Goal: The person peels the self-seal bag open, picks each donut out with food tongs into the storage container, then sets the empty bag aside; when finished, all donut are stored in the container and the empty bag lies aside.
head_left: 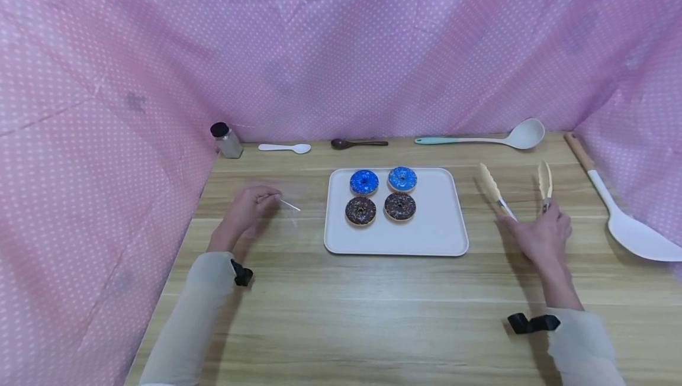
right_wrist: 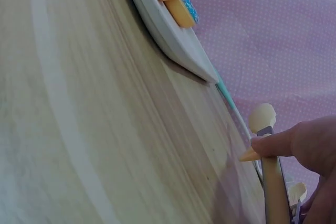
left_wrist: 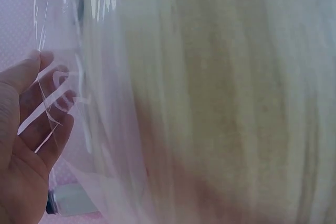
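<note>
My left hand [head_left: 247, 207] pinches the edge of a clear plastic bag [left_wrist: 113, 93] between thumb and fingers, left of the white tray. Most of the bag barely shows in the head view. On the right, my right hand [head_left: 540, 235] grips a pair of tongs [head_left: 490, 183] with cream tips, its arms spread apart and nothing between them. Between the hands, the tray [head_left: 437, 220] carries two blue-iced donuts [head_left: 364, 182] at the back and two chocolate-iced donuts [head_left: 360, 211] in front.
Along the back edge lie a black-capped jar [head_left: 229, 143], a white spoon [head_left: 285, 148], a dark wooden spoon [head_left: 359, 144] and a ladle [head_left: 524, 135]. A large white spatula [head_left: 634, 232] lies at the far right. Pink dotted cloth [head_left: 346, 48] encloses the table's back and sides.
</note>
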`<state>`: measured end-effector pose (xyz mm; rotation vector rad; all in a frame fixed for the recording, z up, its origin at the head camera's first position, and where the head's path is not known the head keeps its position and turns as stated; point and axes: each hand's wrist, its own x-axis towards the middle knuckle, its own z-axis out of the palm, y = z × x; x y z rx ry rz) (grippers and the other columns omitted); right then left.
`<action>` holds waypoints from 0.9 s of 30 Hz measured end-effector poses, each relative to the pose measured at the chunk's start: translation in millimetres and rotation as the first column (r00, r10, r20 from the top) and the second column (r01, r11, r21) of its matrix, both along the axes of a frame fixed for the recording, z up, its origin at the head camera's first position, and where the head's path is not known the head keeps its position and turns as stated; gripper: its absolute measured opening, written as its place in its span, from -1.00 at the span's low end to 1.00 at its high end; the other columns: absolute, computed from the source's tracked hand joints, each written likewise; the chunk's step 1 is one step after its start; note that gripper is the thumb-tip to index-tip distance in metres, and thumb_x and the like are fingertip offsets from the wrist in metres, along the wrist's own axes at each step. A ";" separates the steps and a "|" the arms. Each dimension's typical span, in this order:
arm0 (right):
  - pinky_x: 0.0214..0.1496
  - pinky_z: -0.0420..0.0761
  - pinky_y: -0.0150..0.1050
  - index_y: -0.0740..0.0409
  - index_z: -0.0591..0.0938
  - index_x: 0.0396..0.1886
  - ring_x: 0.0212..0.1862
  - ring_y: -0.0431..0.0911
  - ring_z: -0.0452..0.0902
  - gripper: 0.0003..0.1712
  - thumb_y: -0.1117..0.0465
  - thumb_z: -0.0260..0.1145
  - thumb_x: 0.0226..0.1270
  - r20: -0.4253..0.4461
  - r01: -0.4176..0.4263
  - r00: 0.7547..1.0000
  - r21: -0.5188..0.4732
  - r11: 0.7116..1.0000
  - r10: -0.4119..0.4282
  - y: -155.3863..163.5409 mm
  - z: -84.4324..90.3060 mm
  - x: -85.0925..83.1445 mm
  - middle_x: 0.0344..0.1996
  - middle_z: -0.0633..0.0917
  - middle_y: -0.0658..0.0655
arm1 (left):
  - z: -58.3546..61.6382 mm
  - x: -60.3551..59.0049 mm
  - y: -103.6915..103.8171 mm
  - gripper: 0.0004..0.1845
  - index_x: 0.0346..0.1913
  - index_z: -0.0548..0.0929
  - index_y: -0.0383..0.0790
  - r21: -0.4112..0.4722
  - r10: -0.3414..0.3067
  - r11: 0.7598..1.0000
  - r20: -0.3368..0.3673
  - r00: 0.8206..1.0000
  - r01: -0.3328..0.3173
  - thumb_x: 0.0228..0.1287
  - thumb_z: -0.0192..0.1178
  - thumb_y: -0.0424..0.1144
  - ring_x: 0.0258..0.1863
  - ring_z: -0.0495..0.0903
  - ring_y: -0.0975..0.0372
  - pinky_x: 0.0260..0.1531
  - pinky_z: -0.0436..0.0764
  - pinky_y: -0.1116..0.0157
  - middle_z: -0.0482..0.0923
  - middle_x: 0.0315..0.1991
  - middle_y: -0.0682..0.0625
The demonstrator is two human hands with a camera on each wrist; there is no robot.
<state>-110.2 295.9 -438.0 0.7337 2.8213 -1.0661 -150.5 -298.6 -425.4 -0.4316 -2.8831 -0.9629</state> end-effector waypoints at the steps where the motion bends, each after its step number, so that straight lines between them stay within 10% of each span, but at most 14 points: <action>1: 0.28 0.15 0.37 0.32 -0.19 0.49 0.30 0.50 -0.06 0.39 -0.33 0.40 0.01 0.000 0.002 1.000 0.001 1.000 -0.002 0.0 -1.0 -0.1 0.32 -0.02 0.65 | -0.6 0.4 0.3 -0.82 -0.14 0.74 -0.15 -0.014 0.008 1.000 0.012 1.000 -0.008 0.34 0.18 -0.21 -0.02 0.64 0.09 0.04 0.60 0.08 0.71 -0.10 -0.03; 27: 0.17 0.19 0.35 0.44 -0.19 0.43 0.18 0.53 0.05 0.30 -0.28 0.34 0.12 -0.068 -0.006 0.998 0.069 0.998 0.010 -1.0 -14.7 1.4 0.21 0.08 0.70 | -14.0 3.2 1.7 -0.82 -0.18 0.75 -0.16 -0.109 0.090 0.990 0.012 0.996 -0.088 0.33 0.19 -0.18 -0.08 0.67 0.09 -0.01 0.61 0.06 0.72 -0.17 -0.05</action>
